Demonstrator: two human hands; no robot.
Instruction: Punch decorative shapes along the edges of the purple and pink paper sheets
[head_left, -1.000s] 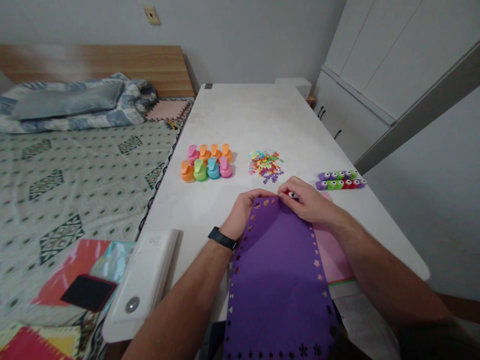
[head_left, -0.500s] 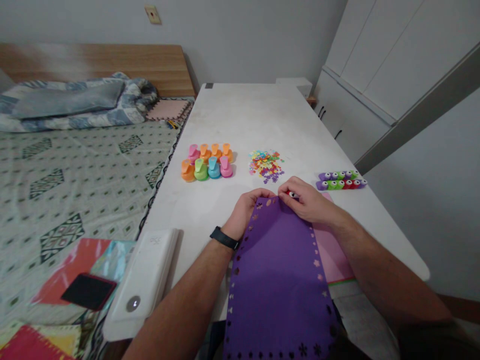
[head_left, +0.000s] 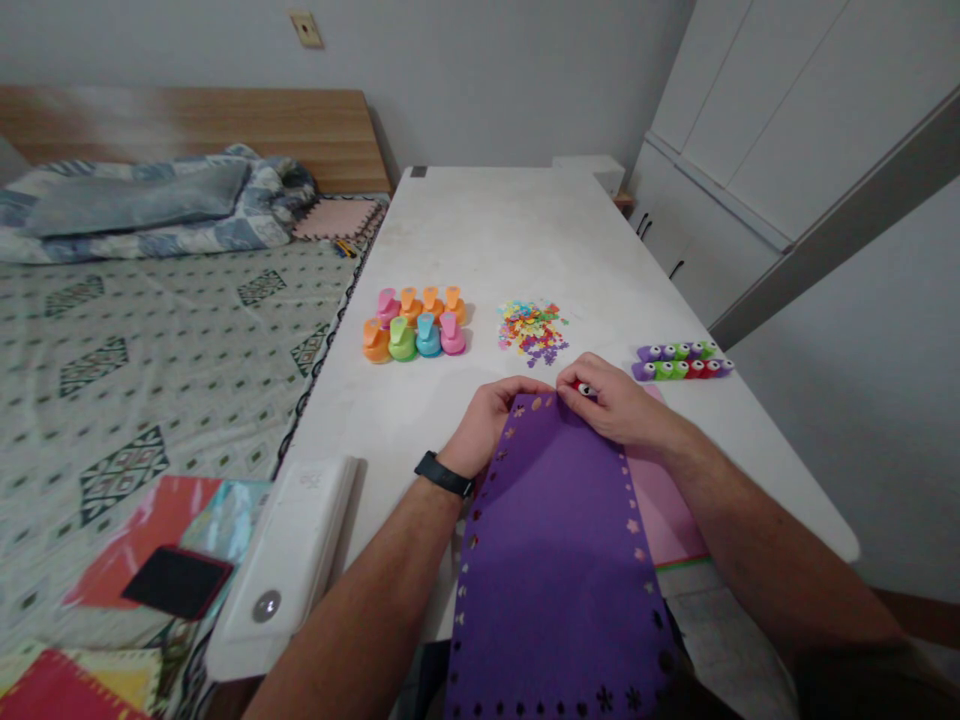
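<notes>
A purple sheet of paper (head_left: 559, 560) hangs towards me over the table's near edge, with flower and other small shapes cut along its borders. My left hand (head_left: 484, 425), a dark band at its wrist, grips the sheet's far left corner. At the far edge my right hand (head_left: 619, 405) is closed around a small red craft punch (head_left: 585, 389), mostly covered by the fingers. Whether the punch is pressed down I cannot tell. Just beyond both hands lies a pile of coloured paper cut-outs (head_left: 532, 328), purple ones nearest.
Larger craft punches (head_left: 403, 341) stand in two rows at left on the white table (head_left: 495, 230). Small punches (head_left: 681, 368) line up at right. Pink paper (head_left: 664, 510) lies under my right forearm. A white device (head_left: 289, 550) and a phone (head_left: 178, 582) are at lower left.
My left hand and wristband have shifted very slightly left. The right hand and the punch stay in place at the sheet's far edge.
</notes>
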